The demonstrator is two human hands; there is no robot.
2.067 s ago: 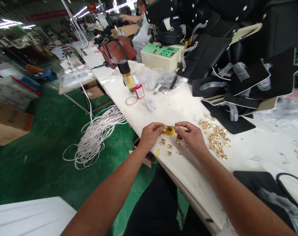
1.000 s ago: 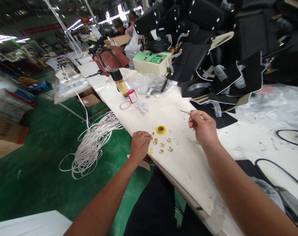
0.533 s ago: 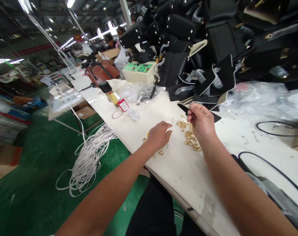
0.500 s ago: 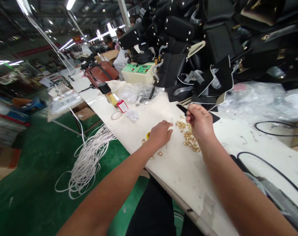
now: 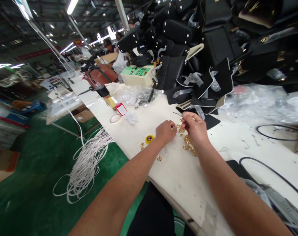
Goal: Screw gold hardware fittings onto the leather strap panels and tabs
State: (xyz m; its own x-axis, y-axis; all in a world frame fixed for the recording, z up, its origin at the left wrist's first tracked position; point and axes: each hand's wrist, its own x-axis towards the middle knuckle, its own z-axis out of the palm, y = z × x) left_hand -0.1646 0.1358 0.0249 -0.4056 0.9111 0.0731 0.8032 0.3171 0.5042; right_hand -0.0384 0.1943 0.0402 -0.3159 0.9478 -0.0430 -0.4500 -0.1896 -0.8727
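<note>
My left hand [image 5: 165, 130] and my right hand [image 5: 194, 126] meet over a heap of small gold metal fittings [image 5: 188, 146] on the white table [image 5: 178, 170]. The left fingers are pinched at the heap's near end; what they hold is too small to make out. My right hand is closed round a thin metal tool [image 5: 177, 114] whose tip points left and away from me. A yellow cap [image 5: 149, 139] with a dark centre sits left of my left hand, with a few loose gold fittings [image 5: 159, 158] near it.
Black bag parts [image 5: 200, 49] are piled high at the back. A green-topped control box [image 5: 137, 74], a glue bottle [image 5: 107, 97], a tape ring [image 5: 114, 118] and crumpled plastic lie further along. White cord [image 5: 86, 164] coils on the green floor. Other people work far back.
My left hand left the loose fittings by the yellow cap and moved right to the heap. My right hand came down beside it. The view swung right.
</note>
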